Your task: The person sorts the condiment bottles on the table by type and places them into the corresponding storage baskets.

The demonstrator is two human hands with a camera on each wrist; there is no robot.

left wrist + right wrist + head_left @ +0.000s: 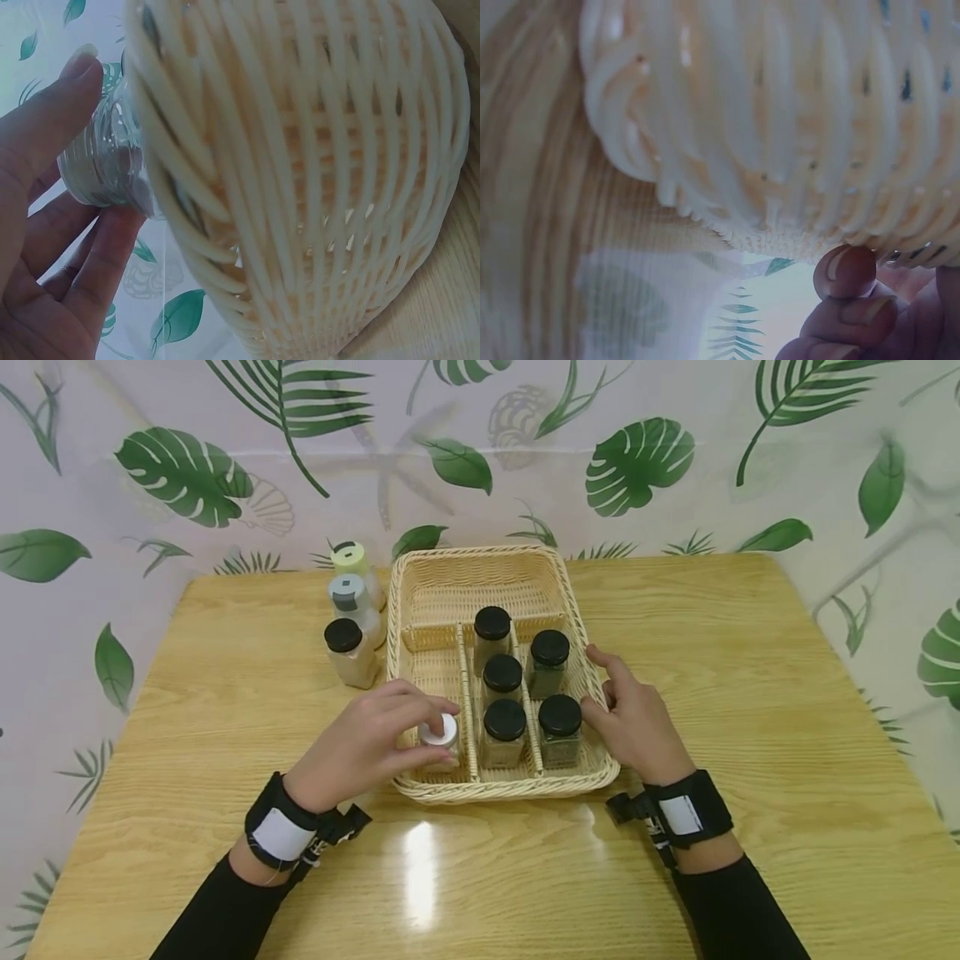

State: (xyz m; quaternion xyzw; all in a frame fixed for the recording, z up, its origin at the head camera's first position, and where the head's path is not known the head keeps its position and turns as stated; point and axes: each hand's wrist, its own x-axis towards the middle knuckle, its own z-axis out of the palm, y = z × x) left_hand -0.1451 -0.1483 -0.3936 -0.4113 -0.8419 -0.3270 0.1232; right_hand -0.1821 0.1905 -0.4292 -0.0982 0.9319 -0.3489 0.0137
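Observation:
My left hand (375,731) pinches a small clear glass jar with a white lid (440,730) in the front left compartment of a wicker basket (502,791). In the left wrist view, the jar's glass body (112,154) shows between thumb and fingers above the basket's rim. At the basket's right side, my right hand (637,727) holds the edge, its curled fingers (851,311) against the outer wall. Black-lidded jars fill much of the middle compartment, among them one at the front (504,731). Two more, one nearer (560,731) and one farther (549,662), stand in the right compartment.
Left of the basket stand a black-lidded jar (350,652), a bottle with a pale blue lid (352,602) and one with a yellow-green lid (351,560). The wooden table (720,643) meets a leaf-patterned wall covering (540,485) behind.

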